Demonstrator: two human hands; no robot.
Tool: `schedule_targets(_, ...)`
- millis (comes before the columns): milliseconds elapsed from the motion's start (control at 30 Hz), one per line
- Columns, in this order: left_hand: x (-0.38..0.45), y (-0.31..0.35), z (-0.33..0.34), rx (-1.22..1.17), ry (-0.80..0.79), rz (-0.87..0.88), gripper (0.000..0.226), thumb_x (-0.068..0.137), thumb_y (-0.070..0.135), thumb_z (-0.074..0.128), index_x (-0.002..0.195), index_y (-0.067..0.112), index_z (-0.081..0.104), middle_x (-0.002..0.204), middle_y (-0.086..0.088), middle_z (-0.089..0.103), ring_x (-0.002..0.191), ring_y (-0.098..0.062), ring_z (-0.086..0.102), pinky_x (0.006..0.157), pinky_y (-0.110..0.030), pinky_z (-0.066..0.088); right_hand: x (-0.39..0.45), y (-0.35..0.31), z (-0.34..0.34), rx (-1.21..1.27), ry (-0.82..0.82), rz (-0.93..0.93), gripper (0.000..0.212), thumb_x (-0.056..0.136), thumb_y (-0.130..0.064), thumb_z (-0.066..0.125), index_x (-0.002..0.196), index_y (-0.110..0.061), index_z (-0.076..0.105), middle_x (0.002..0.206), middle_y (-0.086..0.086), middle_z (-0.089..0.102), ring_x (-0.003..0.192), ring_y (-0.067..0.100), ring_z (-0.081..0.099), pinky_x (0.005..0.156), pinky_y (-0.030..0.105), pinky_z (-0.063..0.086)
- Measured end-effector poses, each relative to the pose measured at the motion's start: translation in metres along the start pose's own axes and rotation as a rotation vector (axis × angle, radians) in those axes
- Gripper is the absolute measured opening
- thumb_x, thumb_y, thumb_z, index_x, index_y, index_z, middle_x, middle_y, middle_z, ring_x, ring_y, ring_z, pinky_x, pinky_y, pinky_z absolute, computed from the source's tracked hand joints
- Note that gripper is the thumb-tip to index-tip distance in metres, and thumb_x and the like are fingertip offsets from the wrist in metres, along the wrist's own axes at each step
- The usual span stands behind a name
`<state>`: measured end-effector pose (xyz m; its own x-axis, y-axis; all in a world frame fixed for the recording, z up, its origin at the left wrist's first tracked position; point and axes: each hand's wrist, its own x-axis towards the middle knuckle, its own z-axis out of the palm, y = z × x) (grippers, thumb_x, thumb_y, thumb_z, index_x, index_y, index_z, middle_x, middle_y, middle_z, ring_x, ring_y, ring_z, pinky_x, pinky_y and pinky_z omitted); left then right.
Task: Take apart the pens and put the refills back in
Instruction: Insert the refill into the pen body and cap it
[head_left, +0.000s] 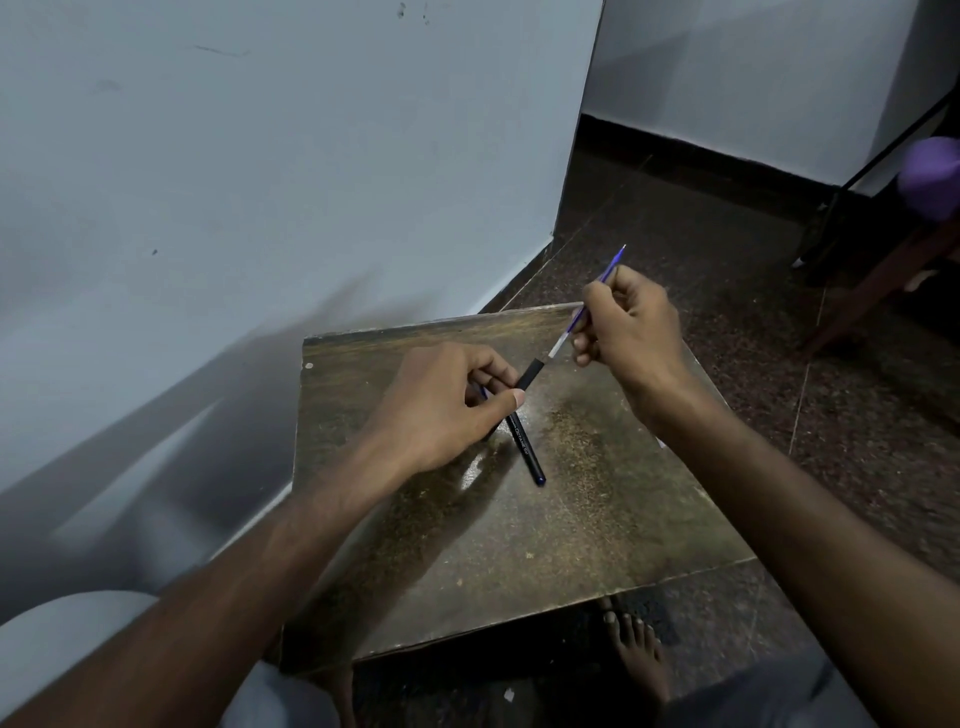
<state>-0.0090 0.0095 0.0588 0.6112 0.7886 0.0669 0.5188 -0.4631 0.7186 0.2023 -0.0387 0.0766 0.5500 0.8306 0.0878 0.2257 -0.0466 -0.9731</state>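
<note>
My left hand (447, 405) pinches a black pen barrel (532, 374) near its grip end, holding it just above the small worn table (597, 519). My right hand (631, 325) holds a thin blue refill (613, 265) whose lower, clear end enters the mouth of that barrel. The refill's tip sticks up past my fingers. A second dark pen (527, 449) with white lettering lies on the table right below my left thumb, its blue end toward me. Part of another blue piece shows behind my left fingers, mostly hidden.
The table stands against a pale wall (260, 182) on the left. Dark speckled floor (727, 260) lies beyond and to the right, with a wooden chair leg (878, 291) at far right. My bare foot (639, 654) rests under the table's near edge.
</note>
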Motion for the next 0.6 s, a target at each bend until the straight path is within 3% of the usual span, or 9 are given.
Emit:
schedule_targets(300, -0.001, 0.003, 0.0, -0.007, 0.011, -0.003, 0.01, 0.094, 0.041, 0.083, 0.103, 0.037, 0.081, 0.087, 0.021, 0.077, 0.084, 0.01, 0.07, 0.065, 0.001, 0.046, -0.007, 0.0, 0.004, 0.016, -0.098, -0.051, 0.014, 0.103, -0.009, 0.057, 0.09, -0.006, 0.061, 0.066, 0.003, 0.068, 0.051, 0.014, 0.062, 0.047, 0.029, 0.052)
schedule_targets(433, 0.001, 0.003, -0.001, 0.012, 0.02, -0.02, 0.009, 0.097, 0.04, 0.08, 0.105, 0.035, 0.08, 0.089, 0.02, 0.077, 0.072, 0.011, 0.071, 0.063, -0.003, 0.048, -0.011, 0.001, 0.007, -0.173, -0.229, -0.191, 0.017, 0.102, -0.012, 0.064, 0.086, -0.006, 0.064, 0.077, 0.008, 0.076, 0.055, 0.017, 0.068, 0.05, 0.033, 0.057)
schedule_targets(533, 0.003, 0.0, -0.008, -0.024, 0.036, -0.033, 0.007, 0.098, 0.034, 0.08, 0.105, 0.034, 0.079, 0.087, 0.018, 0.078, 0.078, 0.011, 0.073, 0.068, -0.008, 0.056, -0.014, 0.001, 0.009, -0.269, -0.304, -0.291, 0.018, 0.1, -0.02, 0.07, 0.084, -0.011, 0.068, 0.081, 0.009, 0.075, 0.058, 0.016, 0.073, 0.051, 0.023, 0.055)
schedule_targets(600, 0.006, -0.004, -0.016, -0.029, 0.085, -0.04, 0.007, 0.098, 0.029, 0.08, 0.105, 0.031, 0.079, 0.086, 0.017, 0.078, 0.082, 0.013, 0.071, 0.066, -0.002, 0.053, -0.016, 0.003, 0.01, -0.326, -0.307, -0.333, 0.015, 0.098, -0.026, 0.072, 0.086, -0.017, 0.069, 0.082, 0.001, 0.074, 0.058, 0.013, 0.074, 0.051, 0.018, 0.053)
